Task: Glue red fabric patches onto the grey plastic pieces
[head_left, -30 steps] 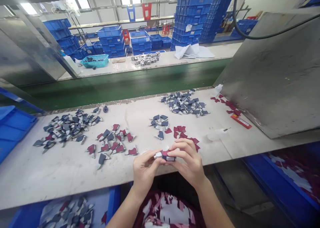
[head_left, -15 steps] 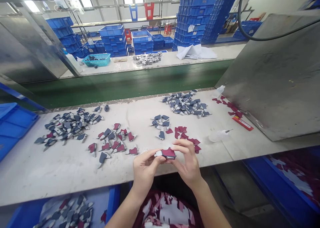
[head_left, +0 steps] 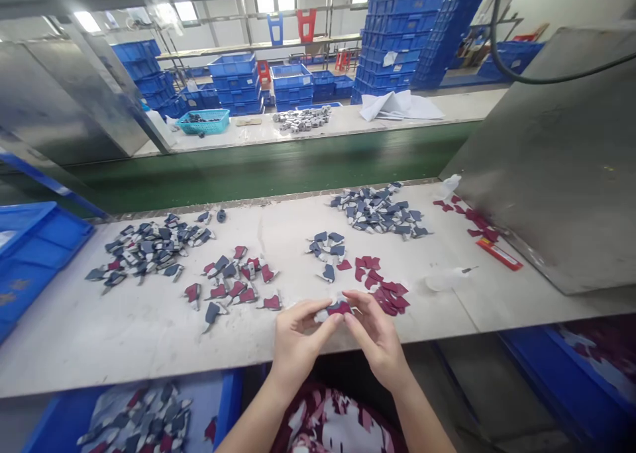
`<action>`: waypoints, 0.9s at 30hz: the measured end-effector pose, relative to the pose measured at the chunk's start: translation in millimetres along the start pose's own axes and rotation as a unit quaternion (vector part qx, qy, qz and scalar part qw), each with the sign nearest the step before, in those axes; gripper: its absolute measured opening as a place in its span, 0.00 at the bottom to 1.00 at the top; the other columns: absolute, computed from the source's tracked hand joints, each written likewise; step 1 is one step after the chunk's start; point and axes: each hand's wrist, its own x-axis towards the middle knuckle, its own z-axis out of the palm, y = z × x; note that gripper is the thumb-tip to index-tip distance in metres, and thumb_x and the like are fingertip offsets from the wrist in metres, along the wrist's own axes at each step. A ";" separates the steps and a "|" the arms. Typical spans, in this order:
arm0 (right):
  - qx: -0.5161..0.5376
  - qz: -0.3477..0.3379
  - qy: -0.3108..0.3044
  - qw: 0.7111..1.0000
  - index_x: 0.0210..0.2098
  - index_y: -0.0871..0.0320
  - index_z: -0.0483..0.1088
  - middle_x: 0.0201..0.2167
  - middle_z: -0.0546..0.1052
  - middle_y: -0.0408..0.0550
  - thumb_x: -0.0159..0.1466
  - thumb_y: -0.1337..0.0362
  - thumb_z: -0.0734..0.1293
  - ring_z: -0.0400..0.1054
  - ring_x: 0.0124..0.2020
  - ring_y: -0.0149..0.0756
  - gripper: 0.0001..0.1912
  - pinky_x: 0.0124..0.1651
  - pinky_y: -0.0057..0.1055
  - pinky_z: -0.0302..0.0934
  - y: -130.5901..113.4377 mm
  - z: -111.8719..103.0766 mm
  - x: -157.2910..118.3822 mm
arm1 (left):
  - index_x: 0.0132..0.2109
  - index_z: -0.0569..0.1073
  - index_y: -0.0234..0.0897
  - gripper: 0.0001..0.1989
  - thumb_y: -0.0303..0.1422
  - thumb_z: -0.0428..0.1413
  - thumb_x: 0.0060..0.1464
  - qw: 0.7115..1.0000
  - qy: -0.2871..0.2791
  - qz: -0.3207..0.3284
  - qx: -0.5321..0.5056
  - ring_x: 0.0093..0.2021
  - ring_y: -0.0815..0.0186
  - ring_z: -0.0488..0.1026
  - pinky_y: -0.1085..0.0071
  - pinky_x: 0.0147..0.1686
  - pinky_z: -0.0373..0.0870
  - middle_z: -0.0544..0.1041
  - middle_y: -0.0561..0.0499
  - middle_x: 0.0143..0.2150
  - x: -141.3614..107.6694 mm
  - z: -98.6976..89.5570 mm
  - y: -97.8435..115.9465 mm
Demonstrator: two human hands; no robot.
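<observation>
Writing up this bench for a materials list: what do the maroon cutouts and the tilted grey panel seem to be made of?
The maroon cutouts look like thin fabric or foam, which can't be told apart here: matte, with no shine. The grey panel looks like sheet metal, probably steel: dull, flat, and speckled with smudges.

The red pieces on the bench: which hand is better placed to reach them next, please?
Probably the right hand: it lies nearest the red pieces, while the left hand is further off.

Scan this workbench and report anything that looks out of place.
A small plastic squeeze bottle lies tipped on its side on the white workbench, its thin nozzle pointing right. It looks knocked over, though no spill shows around it.
</observation>
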 end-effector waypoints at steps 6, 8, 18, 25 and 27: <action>0.114 0.072 -0.036 0.990 0.54 0.48 0.66 0.33 0.68 0.41 0.64 0.56 0.70 0.67 0.34 0.31 0.20 0.40 0.28 0.66 7.8 0.2 -1.4 | 0.40 0.84 0.36 0.07 0.29 0.66 0.51 0.997 -0.012 0.064 0.052 0.32 0.64 0.81 0.77 0.31 0.78 0.83 0.46 0.33 -4.2 -8.4 -4.6; 0.115 0.095 -0.051 0.988 0.54 0.48 0.66 0.33 0.67 0.41 0.64 0.55 0.70 0.66 0.33 0.31 0.20 0.39 0.28 0.65 8.1 4.3 0.0 | 0.41 0.83 0.36 0.07 0.29 0.63 0.53 0.988 -0.009 0.119 0.095 0.31 0.65 0.80 0.76 0.30 0.78 0.83 0.46 0.33 -6.8 -12.9 -10.4; -0.232 -0.107 -0.010 0.967 0.55 0.51 0.68 0.47 0.75 0.50 0.69 0.58 0.63 0.71 0.47 0.42 0.16 0.50 0.41 0.69 12.9 -2.3 9.0 | 0.45 0.81 0.38 0.09 0.32 0.57 0.60 0.897 0.133 0.181 0.380 0.39 0.57 0.81 0.60 0.44 0.79 0.84 0.44 0.41 14.6 -83.3 -25.6; -0.426 -0.198 0.434 0.769 0.46 0.59 0.78 0.48 0.71 0.60 0.63 0.60 0.70 0.65 0.54 0.59 0.14 0.55 0.58 0.62 13.0 -75.4 10.8 | 0.51 0.77 0.42 0.12 0.31 0.55 0.61 0.776 0.231 0.228 0.542 0.61 0.44 0.65 0.43 0.59 0.64 0.76 0.40 0.52 46.8 -109.4 -22.6; -0.435 -0.156 0.437 0.772 0.46 0.59 0.79 0.57 0.65 0.63 0.62 0.56 0.71 0.54 0.61 0.64 0.17 0.54 0.57 0.64 16.7 -89.2 12.1 | 0.52 0.76 0.42 0.13 0.30 0.56 0.60 0.795 0.167 0.233 0.535 0.58 0.47 0.67 0.46 0.57 0.67 0.74 0.41 0.52 48.9 -85.6 -22.7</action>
